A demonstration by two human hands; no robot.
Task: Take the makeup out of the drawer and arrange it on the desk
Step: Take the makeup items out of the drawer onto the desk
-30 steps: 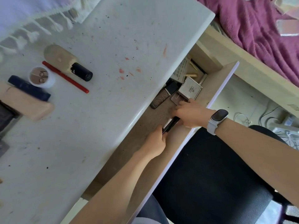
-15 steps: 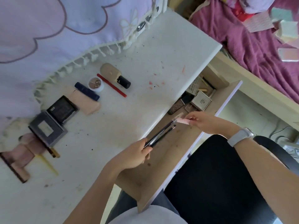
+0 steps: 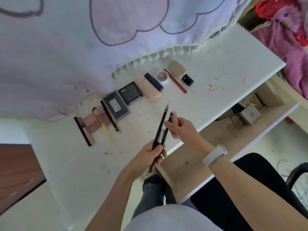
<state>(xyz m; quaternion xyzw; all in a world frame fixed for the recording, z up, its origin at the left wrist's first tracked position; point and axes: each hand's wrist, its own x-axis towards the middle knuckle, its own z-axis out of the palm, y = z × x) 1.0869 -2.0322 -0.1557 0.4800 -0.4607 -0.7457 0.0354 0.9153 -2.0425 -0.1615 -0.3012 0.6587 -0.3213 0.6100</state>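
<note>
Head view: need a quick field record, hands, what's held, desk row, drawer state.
left hand: grips the lower ends of a bundle of dark makeup brushes, tips pointing up and away
right hand: pinches a slim dark stick beside the bundle's upper part
desk: white, stained; items in a row along the cloth edge
row items: foundation bottle, red pencil, small round pot, two dark compacts
drawer: open, a silver square case inside
wrist: white band on right
</note>
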